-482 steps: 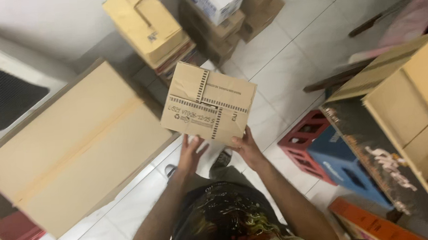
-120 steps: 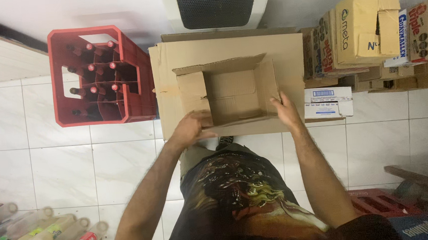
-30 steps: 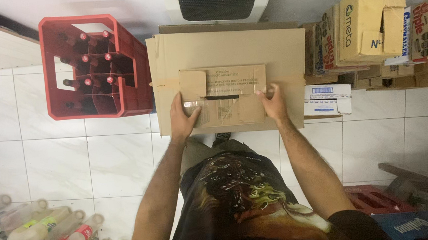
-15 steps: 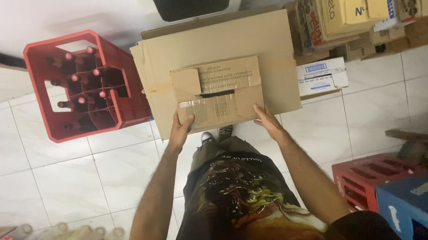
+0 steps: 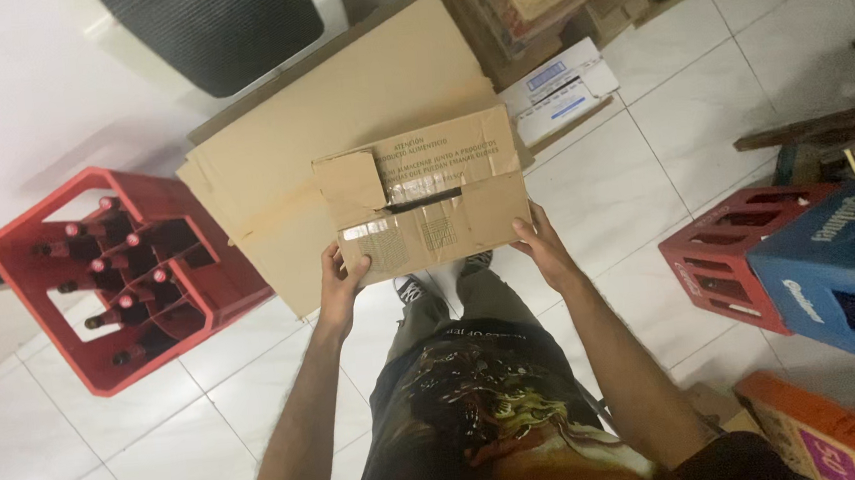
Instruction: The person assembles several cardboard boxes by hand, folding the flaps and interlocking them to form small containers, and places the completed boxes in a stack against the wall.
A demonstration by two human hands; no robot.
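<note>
I hold a small brown cardboard box (image 5: 424, 195) in front of me, its flaps folded shut with a torn tape seam across the top. My left hand (image 5: 342, 281) grips its lower left corner and my right hand (image 5: 546, 249) grips its lower right corner. The box hangs over a much larger closed cardboard box (image 5: 339, 116) that stands on the white tiled floor.
A red crate (image 5: 120, 282) with several dark bottles stands at left. At right are an empty red crate (image 5: 720, 260), a blue crate (image 5: 831, 272) and an orange carton (image 5: 822, 433). A stack of cartons (image 5: 531, 2) and a white flat box (image 5: 557, 86) lie behind.
The view has swung to the right and tilted. I still hold the small closed box, now lifted nearer to me off the large box; the blue and red crates have come into view.
</note>
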